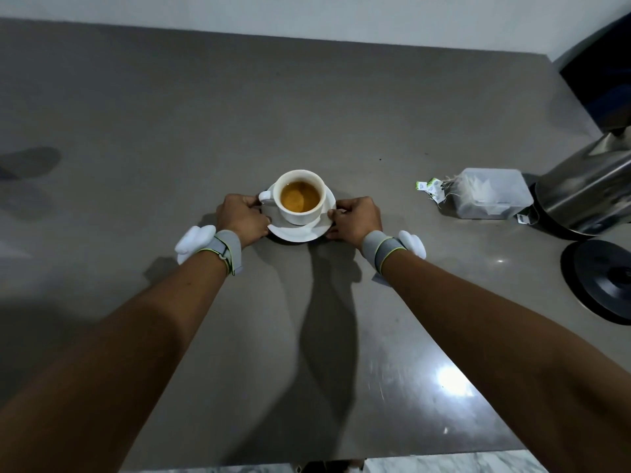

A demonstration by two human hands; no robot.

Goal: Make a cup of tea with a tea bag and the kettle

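Note:
A white cup filled with amber tea stands on a white saucer in the middle of the grey counter. Its handle points left. My left hand grips the saucer's left rim and my right hand grips its right rim. A steel kettle stands at the right edge, off its black base. A clear plastic box of tea bags lies beside the kettle, with several tags hanging out on its left. No tea bag shows in the cup.
A dark appliance stands in the far right corner against the white wall. The counter's front edge runs along the bottom, with marbled floor below it. Both wrists carry grey straps with white devices.

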